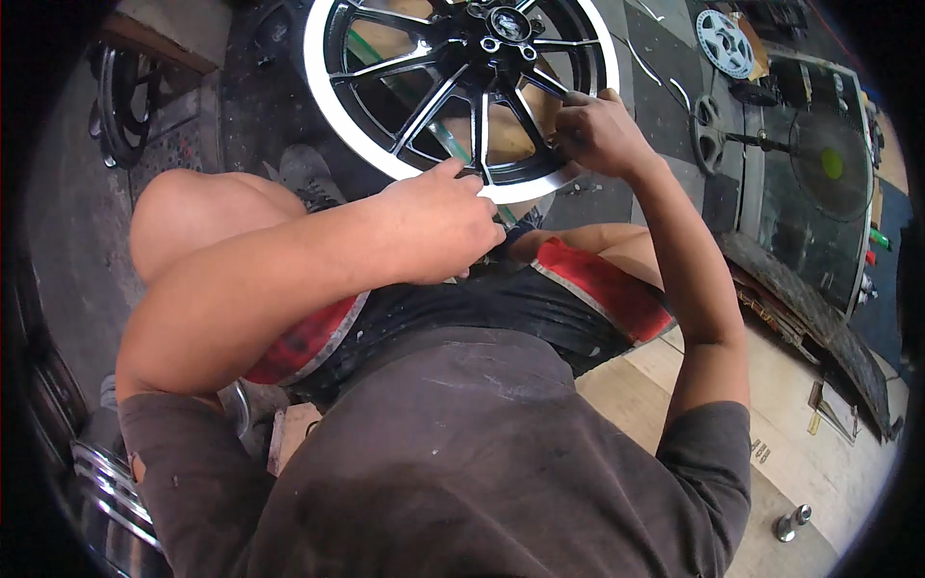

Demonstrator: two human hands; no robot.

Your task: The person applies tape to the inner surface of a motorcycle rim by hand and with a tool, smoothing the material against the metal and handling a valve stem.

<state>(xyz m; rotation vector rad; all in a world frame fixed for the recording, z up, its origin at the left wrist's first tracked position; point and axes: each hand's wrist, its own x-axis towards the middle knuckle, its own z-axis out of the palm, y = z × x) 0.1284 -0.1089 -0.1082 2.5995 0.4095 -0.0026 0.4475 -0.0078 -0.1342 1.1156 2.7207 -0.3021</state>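
A black spoked wheel with a white rim (pixel 332 116) lies flat in front of my knees. My left hand (pixel 438 226) rests against the near edge of the rim, fingers curled and pinching something small that I cannot make out. My right hand (pixel 595 130) is closed on the rim's right side, thumb and fingers pressed at a spoke end. The wheel hub (pixel 509 24) sits at the top of the view. I am seated, wearing red and black shorts.
A second black wheel (pixel 120 106) leans at the left. A silver sprocket disc (pixel 725 40) and a brake disc (pixel 710 130) lie at the upper right beside a dark machine with a round plate (pixel 829 164). Bolts (pixel 792 522) lie on the wooden board at lower right.
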